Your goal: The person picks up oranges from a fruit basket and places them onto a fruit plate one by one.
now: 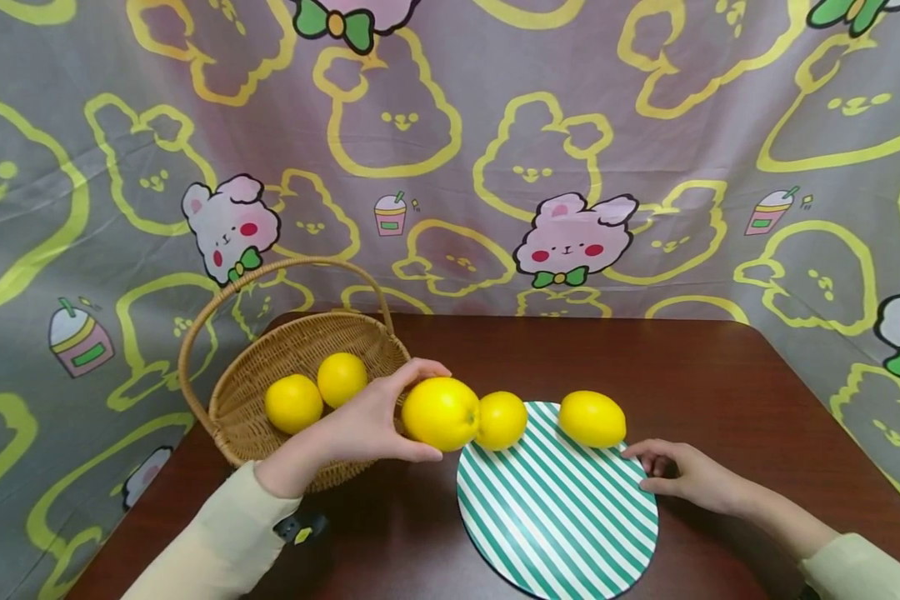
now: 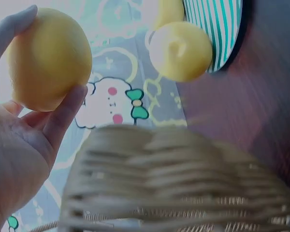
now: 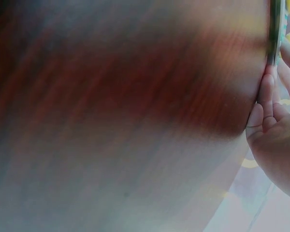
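My left hand (image 1: 360,417) grips a yellow lemon (image 1: 441,414), thumb on one side and fingers on the other, raised between the basket and the striped board. In the left wrist view the held lemon (image 2: 50,60) fills the grasp. A green-and-white striped round board (image 1: 558,517) lies on the table, with one lemon (image 1: 504,421) at its far left edge and another lemon (image 1: 592,419) at its far right. At the board's right rim, my right hand (image 1: 693,475) holds the edge between thumb and fingers; the right wrist view shows its curled fingers (image 3: 267,94) beside the rim.
A wicker basket (image 1: 228,375) with a tall arched handle (image 1: 195,333) stands at the left, two lemons (image 1: 294,404) inside. Behind the dark wooden table (image 1: 690,367) hangs a patterned cloth (image 1: 465,192), which also runs along both sides.
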A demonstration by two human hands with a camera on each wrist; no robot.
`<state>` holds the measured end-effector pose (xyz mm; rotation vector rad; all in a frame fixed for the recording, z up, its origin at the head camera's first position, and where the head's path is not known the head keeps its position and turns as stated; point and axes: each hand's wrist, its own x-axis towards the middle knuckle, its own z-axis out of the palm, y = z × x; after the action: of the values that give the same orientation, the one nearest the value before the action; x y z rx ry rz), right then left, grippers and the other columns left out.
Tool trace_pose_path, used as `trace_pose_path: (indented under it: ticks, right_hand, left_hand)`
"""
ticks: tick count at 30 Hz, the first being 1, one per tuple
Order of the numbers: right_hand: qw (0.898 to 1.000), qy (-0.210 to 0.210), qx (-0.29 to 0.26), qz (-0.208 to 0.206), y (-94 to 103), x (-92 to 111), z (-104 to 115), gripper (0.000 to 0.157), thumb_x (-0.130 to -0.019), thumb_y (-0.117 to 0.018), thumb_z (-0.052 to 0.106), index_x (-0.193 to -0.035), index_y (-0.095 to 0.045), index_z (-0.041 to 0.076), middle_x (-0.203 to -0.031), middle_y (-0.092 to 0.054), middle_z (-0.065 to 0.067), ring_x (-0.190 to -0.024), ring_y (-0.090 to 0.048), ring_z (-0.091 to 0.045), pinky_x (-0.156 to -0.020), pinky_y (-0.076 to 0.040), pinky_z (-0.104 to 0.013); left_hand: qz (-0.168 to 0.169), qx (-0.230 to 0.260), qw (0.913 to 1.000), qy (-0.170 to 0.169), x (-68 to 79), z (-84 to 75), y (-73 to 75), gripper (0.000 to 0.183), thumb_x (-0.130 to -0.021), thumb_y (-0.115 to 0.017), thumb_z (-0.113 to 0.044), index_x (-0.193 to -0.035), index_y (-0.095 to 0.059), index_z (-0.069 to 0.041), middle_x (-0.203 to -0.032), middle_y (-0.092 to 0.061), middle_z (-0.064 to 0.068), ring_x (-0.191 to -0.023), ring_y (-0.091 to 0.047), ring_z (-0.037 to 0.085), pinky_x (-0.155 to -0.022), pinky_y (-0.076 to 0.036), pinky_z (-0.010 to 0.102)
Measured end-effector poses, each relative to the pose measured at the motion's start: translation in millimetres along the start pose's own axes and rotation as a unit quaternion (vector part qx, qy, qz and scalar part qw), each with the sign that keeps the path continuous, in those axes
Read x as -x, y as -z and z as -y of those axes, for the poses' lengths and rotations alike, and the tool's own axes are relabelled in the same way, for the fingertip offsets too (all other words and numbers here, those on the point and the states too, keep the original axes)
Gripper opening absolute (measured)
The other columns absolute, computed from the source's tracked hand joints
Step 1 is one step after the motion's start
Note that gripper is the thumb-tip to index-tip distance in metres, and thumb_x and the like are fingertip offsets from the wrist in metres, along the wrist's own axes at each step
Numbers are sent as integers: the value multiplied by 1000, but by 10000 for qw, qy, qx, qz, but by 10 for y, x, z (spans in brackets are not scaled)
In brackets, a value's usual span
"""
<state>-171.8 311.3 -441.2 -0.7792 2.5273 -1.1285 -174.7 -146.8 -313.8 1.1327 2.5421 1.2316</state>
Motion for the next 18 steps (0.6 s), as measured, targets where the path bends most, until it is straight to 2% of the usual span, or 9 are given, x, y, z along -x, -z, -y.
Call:
trace_pose_path:
  ticks: [4,9,14,18]
  right_hand:
    - [10000,-36,10,-1,2,1,10,39,-89,-71,14,-123,-58,0,-91,-53,0,-77,-50,-10,-64,-43,-23]
    - [9999,111,24,-13,2,1,9,38,-89,-70,13,-122,-58,0,-91,-53,0,-76,-51,-10,-64,-44,-23]
    - [9997,229,22,-24,-4,2,-7,37,-90,-70,12,-123,-58,0,-91,-53,1,-76,-51,-10,-64,-44,-24]
    - [9995,313,50,-58,-7,5,-24,36,-90,-70,11,-122,-58,-1,-90,-53,1,-76,-51,-10,-63,-44,-24]
  left_hand:
    - [146,98,9996,-207,-36,-1,-87,80,-70,-89,-27,-135,-42,-18,-124,-55,-10,-106,-55,12,-90,-48,37]
    - [257,139,9989,-355,-77,0,-198,79,-70,-89,-24,-134,-43,-18,-124,-55,-11,-107,-54,11,-93,-45,38]
    - [435,88,9986,-286,-109,28,-321,79,-70,-89,-25,-134,-42,-19,-124,-54,-11,-107,-53,10,-93,-44,37]
    - [651,-45,9976,-234,-123,68,-433,78,-71,-88,-29,-134,-42,-24,-123,-54,-10,-105,-53,9,-91,-45,34]
